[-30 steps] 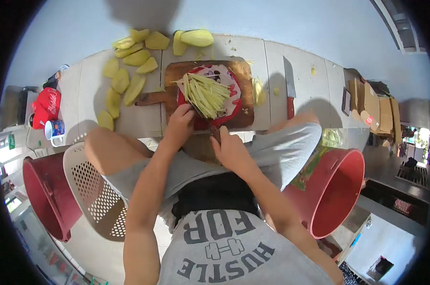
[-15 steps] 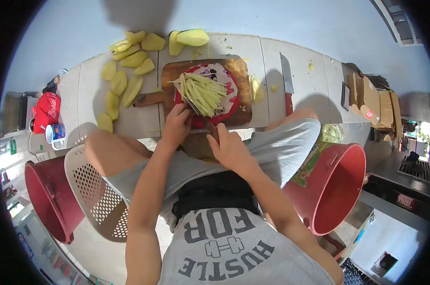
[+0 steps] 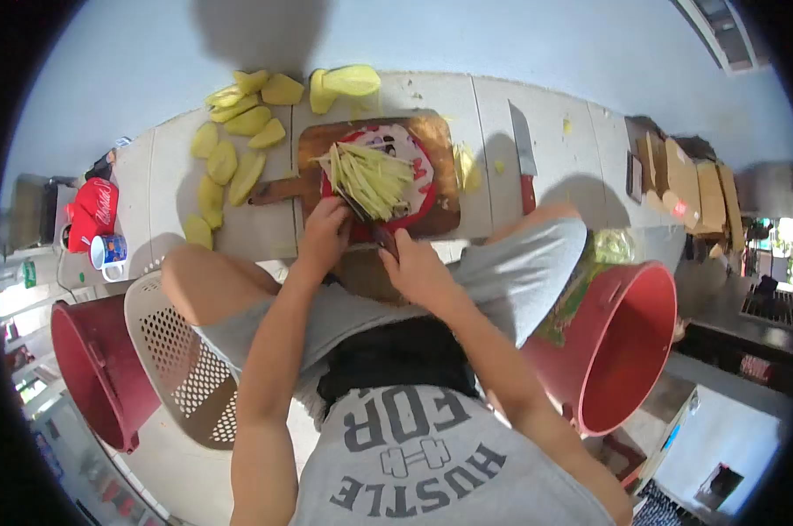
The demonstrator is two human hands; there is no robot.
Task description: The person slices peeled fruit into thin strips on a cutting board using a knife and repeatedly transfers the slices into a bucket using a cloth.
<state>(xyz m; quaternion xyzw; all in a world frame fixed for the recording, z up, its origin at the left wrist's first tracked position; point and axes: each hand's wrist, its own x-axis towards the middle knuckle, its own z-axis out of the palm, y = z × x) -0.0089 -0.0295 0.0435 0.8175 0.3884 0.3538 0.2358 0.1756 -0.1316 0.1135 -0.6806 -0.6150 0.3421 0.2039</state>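
Closed around a brown handle, our right hand point(image 3: 411, 261) grips the thin-bladed knife point(image 3: 356, 208), its blade slanting up and to the left from our fist. Our left hand point(image 3: 325, 230) has its fingers bent in near the blade's far end; at this size we can't fairly say how tightly they are closed or whether they pinch anything. Just beyond both hands, the pale green strips point(image 3: 370, 178) lie heaped at all angles on the round red-edged mat point(image 3: 422, 195) (it has a cartoon print). That mat rests on the wooden cutting board point(image 3: 440, 155), whose handle points left across the white tiled counter point(image 3: 554, 171).

To the left of the board we have peeled yellow-green pieces point(image 3: 223, 163) spread in a loose group, with two more touching each other above the board. Some thin slices point(image 3: 467, 168) sit just beside its right edge. Farther right lies the red-handled knife point(image 3: 521, 145), its blade pointing away from us. Below the counter, we sit between the white perforated basket point(image 3: 173, 351) on our left and the red bucket point(image 3: 629, 351) on our right.
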